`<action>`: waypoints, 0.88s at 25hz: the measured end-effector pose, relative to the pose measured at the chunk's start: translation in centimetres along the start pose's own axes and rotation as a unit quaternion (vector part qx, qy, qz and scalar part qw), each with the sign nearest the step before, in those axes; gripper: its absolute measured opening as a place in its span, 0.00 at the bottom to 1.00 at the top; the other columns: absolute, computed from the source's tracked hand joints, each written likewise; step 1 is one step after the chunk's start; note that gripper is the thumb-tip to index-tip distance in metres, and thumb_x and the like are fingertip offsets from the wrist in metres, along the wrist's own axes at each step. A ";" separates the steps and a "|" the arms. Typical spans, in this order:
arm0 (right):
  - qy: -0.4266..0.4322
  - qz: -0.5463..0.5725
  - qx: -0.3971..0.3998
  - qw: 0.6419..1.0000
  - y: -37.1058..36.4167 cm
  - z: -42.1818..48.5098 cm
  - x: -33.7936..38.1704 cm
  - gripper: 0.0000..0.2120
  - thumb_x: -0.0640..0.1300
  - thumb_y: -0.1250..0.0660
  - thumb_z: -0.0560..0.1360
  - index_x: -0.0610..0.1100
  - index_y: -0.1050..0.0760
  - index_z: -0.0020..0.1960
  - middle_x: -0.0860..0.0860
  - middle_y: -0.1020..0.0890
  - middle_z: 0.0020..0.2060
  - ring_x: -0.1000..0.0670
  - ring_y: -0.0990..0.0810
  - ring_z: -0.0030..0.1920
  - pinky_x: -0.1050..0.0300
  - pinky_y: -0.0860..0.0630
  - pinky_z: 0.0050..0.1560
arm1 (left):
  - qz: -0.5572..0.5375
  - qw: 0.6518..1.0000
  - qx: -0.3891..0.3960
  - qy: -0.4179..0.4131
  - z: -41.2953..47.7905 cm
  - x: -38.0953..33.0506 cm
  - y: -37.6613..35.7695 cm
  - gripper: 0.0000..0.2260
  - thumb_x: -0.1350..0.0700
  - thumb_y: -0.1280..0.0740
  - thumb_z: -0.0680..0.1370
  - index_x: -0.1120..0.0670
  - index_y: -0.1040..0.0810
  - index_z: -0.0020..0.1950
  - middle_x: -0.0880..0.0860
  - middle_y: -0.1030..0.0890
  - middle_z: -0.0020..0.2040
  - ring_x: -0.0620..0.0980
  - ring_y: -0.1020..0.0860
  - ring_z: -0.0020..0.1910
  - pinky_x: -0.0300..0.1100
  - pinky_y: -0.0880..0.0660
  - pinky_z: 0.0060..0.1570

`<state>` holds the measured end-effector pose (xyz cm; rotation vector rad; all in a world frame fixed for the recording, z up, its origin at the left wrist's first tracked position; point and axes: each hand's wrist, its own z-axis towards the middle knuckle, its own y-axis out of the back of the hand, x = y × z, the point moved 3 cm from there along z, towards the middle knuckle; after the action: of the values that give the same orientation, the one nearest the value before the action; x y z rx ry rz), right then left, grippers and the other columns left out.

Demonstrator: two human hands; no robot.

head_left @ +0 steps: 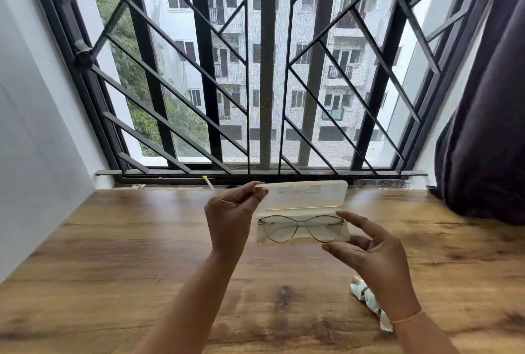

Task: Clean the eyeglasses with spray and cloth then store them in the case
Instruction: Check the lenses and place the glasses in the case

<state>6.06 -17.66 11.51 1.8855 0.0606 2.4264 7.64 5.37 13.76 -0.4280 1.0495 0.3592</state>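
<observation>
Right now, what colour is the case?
The case is translucent pale yellow; the head view shows it best.

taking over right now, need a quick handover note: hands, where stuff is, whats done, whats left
Left hand pinches the left corner of the lid of the case; the lid stands open.
Right hand is open beside the right end of the case; I cannot tell whether it touches.
The eyeglasses lie in the case base, on the table. The cloth lies crumpled under the right wrist. No spray in view.
Done: eyeglasses are in the case; cleaning cannot be confirmed.
Left: shut the lid.
</observation>
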 end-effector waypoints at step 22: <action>0.181 -0.395 -0.148 0.888 -0.9 -2.0 3.4 0.23 0.49 0.20 0.58 0.52 0.19 0.52 0.47 0.23 0.51 0.43 0.26 0.51 0.58 0.36 0.51 | 0.040 0.999 -0.017 -0.019 -0.6 -0.2 0.1 0.11 0.63 0.25 0.67 0.46 0.16 0.40 0.44 0.16 0.37 0.38 0.20 0.35 0.37 0.23 0.40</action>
<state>3.26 -16.49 14.24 0.9702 0.3735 2.0009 7.04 5.12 13.63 -0.4097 1.0256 0.4559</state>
